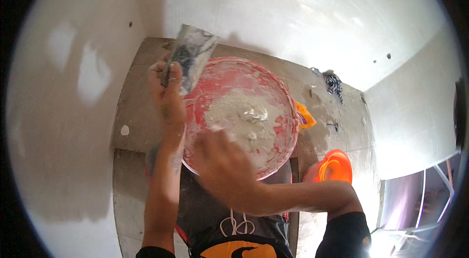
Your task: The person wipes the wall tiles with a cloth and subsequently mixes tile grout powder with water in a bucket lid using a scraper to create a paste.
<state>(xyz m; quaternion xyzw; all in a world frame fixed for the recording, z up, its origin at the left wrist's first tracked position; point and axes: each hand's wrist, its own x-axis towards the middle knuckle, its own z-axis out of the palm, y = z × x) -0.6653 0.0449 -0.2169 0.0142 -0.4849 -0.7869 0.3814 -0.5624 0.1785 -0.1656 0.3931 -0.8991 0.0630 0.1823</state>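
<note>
My left hand (168, 94) is raised at the left side of a red basin (215, 70). It grips a flat rectangular plate (191, 53), dark and smeared with white, which looks like a plastering blade and is tilted up above the rim. In the basin lies a heap of whitish powder (229, 111) with a paler, wet-looking lump in it. Dried white residue coats the basin's inner wall. My right hand (222, 160) is over the near left part of the basin, blurred by motion, so its fingers and anything in them cannot be made out.
An orange bucket (337, 167) stands right of the basin. An orange-yellow packet (305, 116) lies against the basin's right side. Farther back are a striped cloth (333, 84) and a small dark object (333, 126) on the tiled floor (132, 116). Pale walls (254, 9) close in around.
</note>
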